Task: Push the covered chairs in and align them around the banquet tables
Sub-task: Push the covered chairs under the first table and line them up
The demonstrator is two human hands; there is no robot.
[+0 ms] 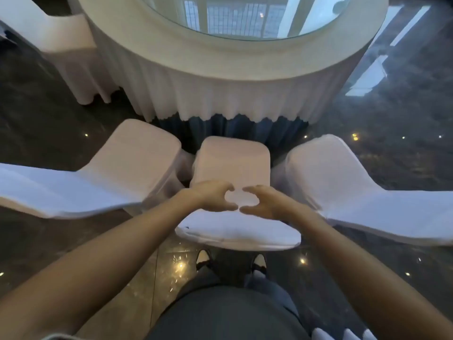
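Observation:
A white-covered chair [232, 163] stands right in front of me, its seat pointing at the round banquet table [220, 67] with a white pleated skirt. My left hand [213, 198] and my right hand [263, 201] rest side by side over the front of its backrest, just below the top edge, fingers curved, thumbs nearly touching. I cannot tell how firmly they grip. Another covered chair [122, 168] stands close on its left, a third covered chair [343, 182] on its right. All three seats sit a short gap from the skirt.
A further covered chair [66, 45] stands at the table's far left. A glass disc [245, 18] tops the table. The floor [404, 106] is dark, glossy stone with light reflections. My shoes [203, 258] are just behind the middle chair.

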